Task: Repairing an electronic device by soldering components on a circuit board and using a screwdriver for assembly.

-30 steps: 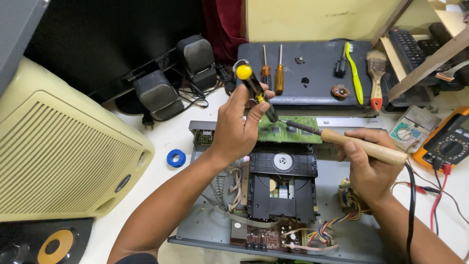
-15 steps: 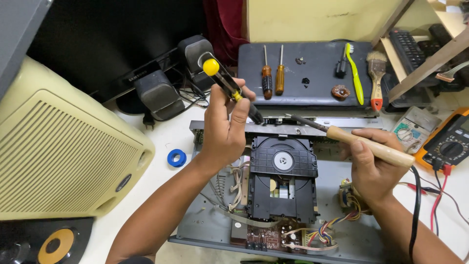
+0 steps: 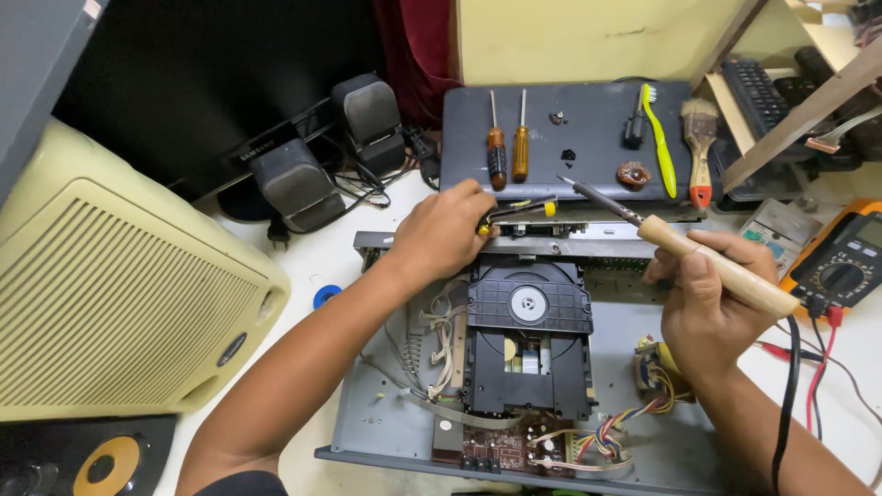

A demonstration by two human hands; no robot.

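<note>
Grey sheet-metal chassis (image 3: 386,413) of an opened disc player lies on the white bench, its cover removed and laid flat at the far side as a dark grey panel (image 3: 570,179). The black plastic disc drive (image 3: 526,344) sits exposed at the centre of the chassis, with a brown circuit board (image 3: 514,448) and coloured wire looms (image 3: 634,427) visible at the near edge. Disassembly is therefore judged largely complete; the wiring remains connected and the drive remains seated.

A black-and-yellow-handled screwdriver (image 3: 525,210) is held in the left hand (image 3: 447,230), fingers closed around its grip, and is laid almost flat at the far edge of the chassis, near the cover panel. A wooden-handled soldering iron (image 3: 694,255) is gripped in the right hand (image 3: 703,308), fingers wrapped around the handle; its metal tip is raised over the far rail of the chassis and is not seen to touch any joint. Soldering work is judged to be unfinished.

Two orange-handled screwdrivers (image 3: 507,152), a yellow-green toothbrush (image 3: 659,138) and a paint brush (image 3: 699,147) rest on the cover panel. An orange multimeter (image 3: 841,266) lies at the right, a cream speaker cabinet (image 3: 119,303) at the left.
</note>
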